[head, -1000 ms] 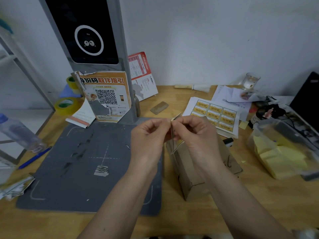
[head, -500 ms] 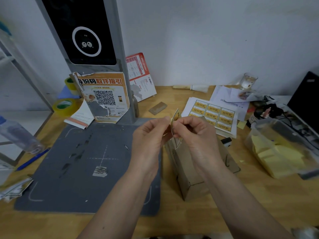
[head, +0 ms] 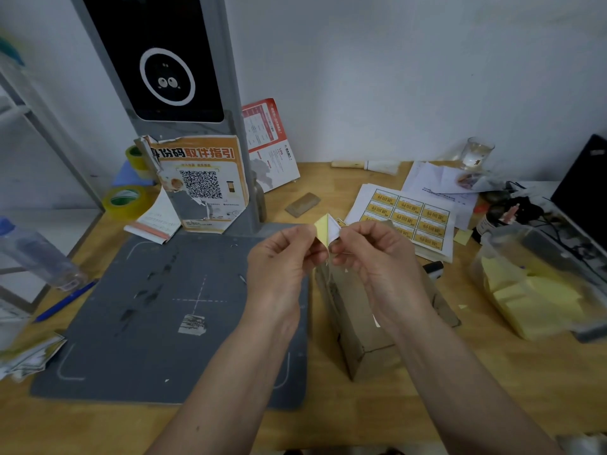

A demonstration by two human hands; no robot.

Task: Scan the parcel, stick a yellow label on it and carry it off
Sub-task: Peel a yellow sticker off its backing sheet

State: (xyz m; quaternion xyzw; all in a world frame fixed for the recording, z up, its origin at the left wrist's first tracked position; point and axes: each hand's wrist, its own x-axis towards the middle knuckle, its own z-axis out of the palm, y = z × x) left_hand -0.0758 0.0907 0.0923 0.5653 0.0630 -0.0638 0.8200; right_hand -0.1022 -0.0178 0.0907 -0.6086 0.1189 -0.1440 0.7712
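Left hand (head: 282, 257) and right hand (head: 371, 254) pinching yellow label (head: 323, 232) and its white backing above cardboard parcel (head: 356, 330) on desk (head: 427, 382). Label likely flimsy, tacky; best gripped by edges.

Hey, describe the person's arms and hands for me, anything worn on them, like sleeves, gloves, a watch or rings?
Both forearms are bare as far as the frame shows: no sleeves, gloves, watch or bracelet. The left hand and right hand show no rings on the visible fingers.
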